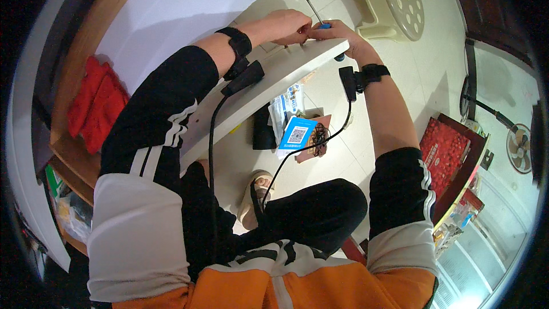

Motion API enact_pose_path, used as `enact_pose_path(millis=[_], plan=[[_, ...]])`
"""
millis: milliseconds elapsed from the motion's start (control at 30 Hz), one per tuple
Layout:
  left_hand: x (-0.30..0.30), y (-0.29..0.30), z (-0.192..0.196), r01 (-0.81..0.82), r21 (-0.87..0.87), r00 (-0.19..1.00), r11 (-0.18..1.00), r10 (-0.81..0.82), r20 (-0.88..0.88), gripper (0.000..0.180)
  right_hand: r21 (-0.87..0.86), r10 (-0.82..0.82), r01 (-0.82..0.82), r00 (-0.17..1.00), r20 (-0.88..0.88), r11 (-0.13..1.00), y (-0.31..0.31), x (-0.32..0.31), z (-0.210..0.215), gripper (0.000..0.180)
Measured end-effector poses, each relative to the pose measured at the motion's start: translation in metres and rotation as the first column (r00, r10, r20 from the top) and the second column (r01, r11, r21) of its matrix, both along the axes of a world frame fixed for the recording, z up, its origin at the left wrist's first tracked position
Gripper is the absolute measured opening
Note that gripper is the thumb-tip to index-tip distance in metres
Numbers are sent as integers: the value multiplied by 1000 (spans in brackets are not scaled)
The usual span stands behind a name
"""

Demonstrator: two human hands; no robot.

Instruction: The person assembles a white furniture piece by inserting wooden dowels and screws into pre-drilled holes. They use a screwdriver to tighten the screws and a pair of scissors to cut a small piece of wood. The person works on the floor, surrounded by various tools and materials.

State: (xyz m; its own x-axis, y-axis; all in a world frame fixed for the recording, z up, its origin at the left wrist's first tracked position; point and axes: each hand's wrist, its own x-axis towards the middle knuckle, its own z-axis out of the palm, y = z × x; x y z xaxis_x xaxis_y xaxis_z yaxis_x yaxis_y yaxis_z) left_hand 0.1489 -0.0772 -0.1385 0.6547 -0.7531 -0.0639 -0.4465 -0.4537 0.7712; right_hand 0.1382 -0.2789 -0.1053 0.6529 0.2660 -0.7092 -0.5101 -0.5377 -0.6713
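A screwdriver [314, 11] is gripped in my right hand [350, 39]. Its metal shaft points up and away, and bits of its blue handle show above and below my fingers. My left hand [291, 26] is closed just beside it, fingertips pinched together near my right fingers; whatever they hold is hidden. Both hands are at the far end of a white board [274, 77], which slants from beside my knee up to the right. Along its far side, small peg-like bits stick out close to my left hand.
A pale plastic stool [394, 8] stands far right. On the tiled floor under the board lie a blue card [296, 134], a plastic packet [289, 103] and a coiled black cable [319, 137]. Red cloth [97, 103] lies on a wooden-edged piece at left; a red box [443, 157] is at right.
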Motion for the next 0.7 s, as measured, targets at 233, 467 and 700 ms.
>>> enact_pose_path(millis=[233, 467, 700], plan=[[-6, -4, -3, 81, 1, 987, 997, -80, 140, 12, 119, -85, 88, 996, -31, 989, -5, -8, -15, 31], [-10, 8, -9, 144, 17, 987, 989, -145, 73, 8, 62, 48, -50, 999, 25, 997, -10, -9, -25, 20], [-15, 28, -15, 129, -112, 991, 985, -126, 36, 12, -17, 186, -185, 976, 114, 983, -9, -10, -18, 19]])
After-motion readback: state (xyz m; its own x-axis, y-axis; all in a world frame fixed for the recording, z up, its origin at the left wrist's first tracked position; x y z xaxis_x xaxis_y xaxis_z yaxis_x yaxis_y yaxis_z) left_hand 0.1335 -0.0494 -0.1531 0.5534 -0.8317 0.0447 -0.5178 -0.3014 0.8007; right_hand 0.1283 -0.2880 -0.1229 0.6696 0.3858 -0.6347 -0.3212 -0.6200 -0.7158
